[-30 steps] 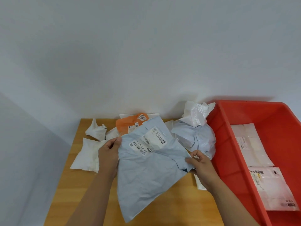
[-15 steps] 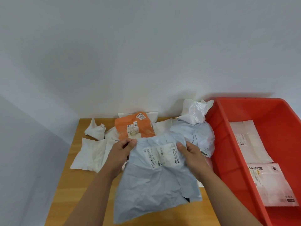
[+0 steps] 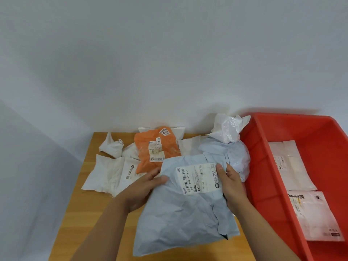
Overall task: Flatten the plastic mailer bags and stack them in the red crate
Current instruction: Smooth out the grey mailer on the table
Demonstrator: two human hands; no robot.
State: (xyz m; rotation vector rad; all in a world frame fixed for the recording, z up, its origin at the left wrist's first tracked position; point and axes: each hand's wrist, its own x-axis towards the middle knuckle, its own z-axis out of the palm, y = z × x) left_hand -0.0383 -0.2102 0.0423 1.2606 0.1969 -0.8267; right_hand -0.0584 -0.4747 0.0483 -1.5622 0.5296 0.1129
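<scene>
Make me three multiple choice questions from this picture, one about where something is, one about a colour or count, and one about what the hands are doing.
1. Where is the crate?
A. Right of the table
B. Left of the table
C. Under the table

2. What colour is the bag lying just beyond the left hand?
A. Green
B. Orange
C. Black

3. How is the pale blue bag held?
A. By the left hand alone
B. By neither hand
C. By both hands, one at each side

Answers:
1 A: the red crate stands at the table's right edge.
2 B: the orange bag with white labels lies among the white ones.
3 C: the left hand and the right hand each grip a side near the label.
</scene>
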